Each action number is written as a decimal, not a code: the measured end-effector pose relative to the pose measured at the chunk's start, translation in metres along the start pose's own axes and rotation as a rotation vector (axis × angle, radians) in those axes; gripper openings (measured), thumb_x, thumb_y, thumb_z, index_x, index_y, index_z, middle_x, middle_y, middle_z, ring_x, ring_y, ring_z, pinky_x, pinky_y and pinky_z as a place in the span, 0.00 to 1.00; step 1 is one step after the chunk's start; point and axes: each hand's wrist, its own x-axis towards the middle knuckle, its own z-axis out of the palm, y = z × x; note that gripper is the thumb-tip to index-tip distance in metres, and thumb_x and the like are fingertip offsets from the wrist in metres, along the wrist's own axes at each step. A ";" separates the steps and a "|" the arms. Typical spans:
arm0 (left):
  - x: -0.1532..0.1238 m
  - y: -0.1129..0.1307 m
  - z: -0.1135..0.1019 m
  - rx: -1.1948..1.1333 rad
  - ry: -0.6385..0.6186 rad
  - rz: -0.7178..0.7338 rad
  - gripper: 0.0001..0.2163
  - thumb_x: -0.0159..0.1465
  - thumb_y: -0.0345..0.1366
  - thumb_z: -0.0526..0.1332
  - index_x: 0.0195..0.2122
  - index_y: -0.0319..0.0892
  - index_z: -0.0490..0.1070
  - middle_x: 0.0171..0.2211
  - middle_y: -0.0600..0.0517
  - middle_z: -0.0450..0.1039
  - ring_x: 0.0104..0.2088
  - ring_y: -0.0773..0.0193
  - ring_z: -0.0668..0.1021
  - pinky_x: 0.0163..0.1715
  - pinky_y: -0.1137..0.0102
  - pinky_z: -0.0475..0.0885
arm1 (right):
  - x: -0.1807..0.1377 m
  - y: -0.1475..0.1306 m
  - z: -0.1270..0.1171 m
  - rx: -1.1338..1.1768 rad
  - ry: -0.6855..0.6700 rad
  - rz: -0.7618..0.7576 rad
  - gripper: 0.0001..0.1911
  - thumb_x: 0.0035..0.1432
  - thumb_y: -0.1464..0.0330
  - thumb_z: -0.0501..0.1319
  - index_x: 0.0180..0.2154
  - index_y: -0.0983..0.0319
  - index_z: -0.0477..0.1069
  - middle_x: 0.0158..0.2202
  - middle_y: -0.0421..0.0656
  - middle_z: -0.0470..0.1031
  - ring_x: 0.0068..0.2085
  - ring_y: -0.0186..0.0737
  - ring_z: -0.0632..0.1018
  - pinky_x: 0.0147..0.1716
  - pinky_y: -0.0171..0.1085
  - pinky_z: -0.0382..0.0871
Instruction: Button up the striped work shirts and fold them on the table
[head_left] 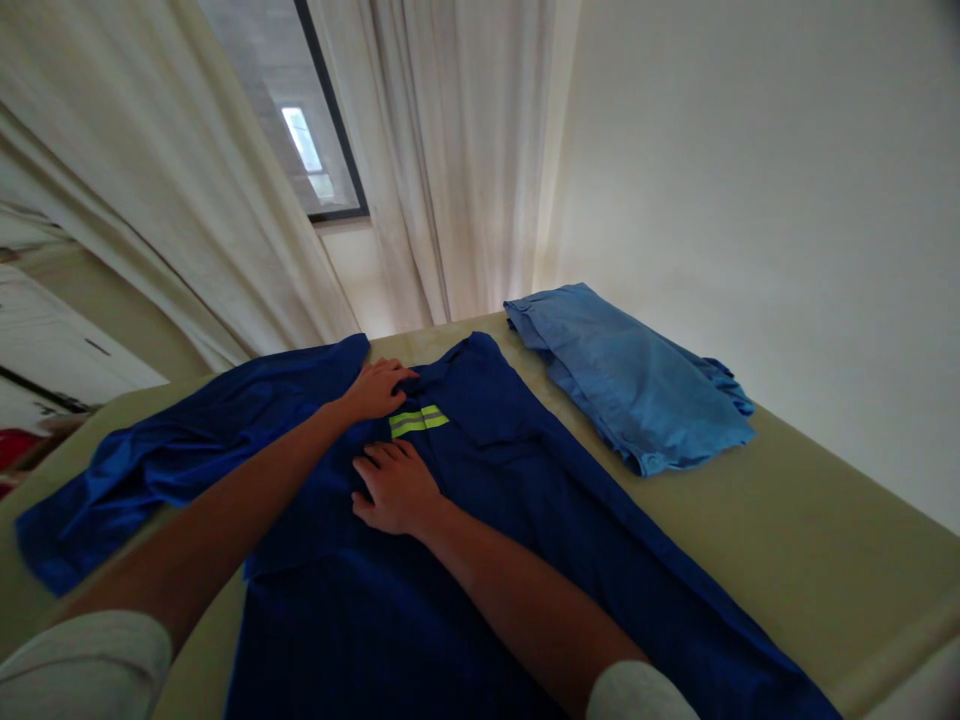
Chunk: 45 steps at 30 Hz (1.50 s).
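Note:
A dark blue work shirt [517,480] with a yellow-green reflective stripe [418,420] lies spread on the olive table [787,530]. One sleeve [187,440] stretches out to the left. My left hand [377,389] rests on the cloth near the collar, just left of the stripe, fingers curled down against the fabric. Below the stripe lies my right hand [396,487], flat on the shirt front with its fingers stretched out and together. Neither hand lifts the cloth.
A folded lighter blue garment [630,375] lies at the table's far right, near the white wall. Pale curtains [442,160] and a dark-framed window [300,110] stand behind the table. The table's right edge runs close to the wall.

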 end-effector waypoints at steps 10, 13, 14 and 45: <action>-0.017 0.024 0.053 -0.076 0.274 -0.267 0.19 0.65 0.33 0.54 0.54 0.45 0.77 0.56 0.46 0.78 0.58 0.51 0.76 0.64 0.55 0.61 | 0.007 0.014 -0.009 0.208 0.179 0.271 0.10 0.72 0.63 0.55 0.44 0.60 0.73 0.45 0.44 0.78 0.49 0.42 0.75 0.52 0.41 0.65; -0.019 0.023 0.051 -0.075 0.262 -0.285 0.22 0.64 0.31 0.54 0.57 0.46 0.76 0.60 0.46 0.76 0.62 0.52 0.73 0.66 0.54 0.58 | 0.009 0.019 -0.021 0.252 0.294 0.298 0.11 0.72 0.64 0.54 0.49 0.60 0.72 0.49 0.46 0.77 0.52 0.42 0.74 0.55 0.41 0.64; -0.019 0.022 0.051 -0.080 0.258 -0.278 0.22 0.64 0.31 0.54 0.57 0.46 0.75 0.60 0.46 0.75 0.62 0.52 0.73 0.66 0.54 0.57 | 0.011 0.022 -0.029 0.228 0.314 0.308 0.13 0.72 0.64 0.54 0.52 0.60 0.72 0.51 0.46 0.77 0.54 0.43 0.74 0.57 0.41 0.64; -0.023 0.037 0.051 0.003 0.360 0.034 0.22 0.74 0.40 0.48 0.62 0.38 0.72 0.63 0.43 0.72 0.64 0.54 0.72 0.69 0.56 0.58 | 0.056 0.168 -0.040 -0.288 -0.022 0.506 0.32 0.72 0.54 0.49 0.70 0.64 0.60 0.72 0.52 0.60 0.72 0.47 0.59 0.71 0.48 0.45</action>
